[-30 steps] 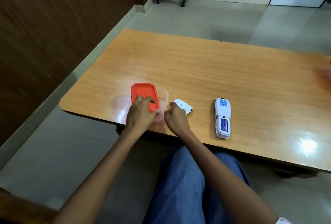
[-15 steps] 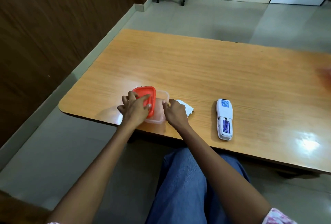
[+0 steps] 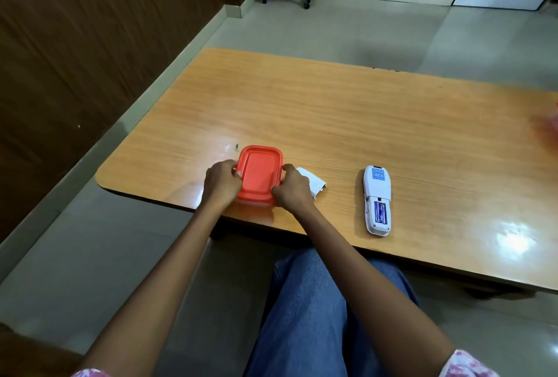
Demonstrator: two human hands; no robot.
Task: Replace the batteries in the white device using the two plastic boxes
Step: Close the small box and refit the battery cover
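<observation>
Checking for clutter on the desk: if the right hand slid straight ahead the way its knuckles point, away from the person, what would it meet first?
The right hand grips the orange-lidded box. Ahead of it, the wooden table looks bare to its far edge; depth is uncertain.

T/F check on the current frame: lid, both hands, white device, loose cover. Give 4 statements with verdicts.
1. The orange lid sits on top of the box. True.
2. Only the left hand touches the box. False: the right hand grips its other side too.
3. The white device lies with its battery bay open, batteries inside. True.
4. The white cover is fitted on the device. False: it lies loose beside the right hand.
</observation>
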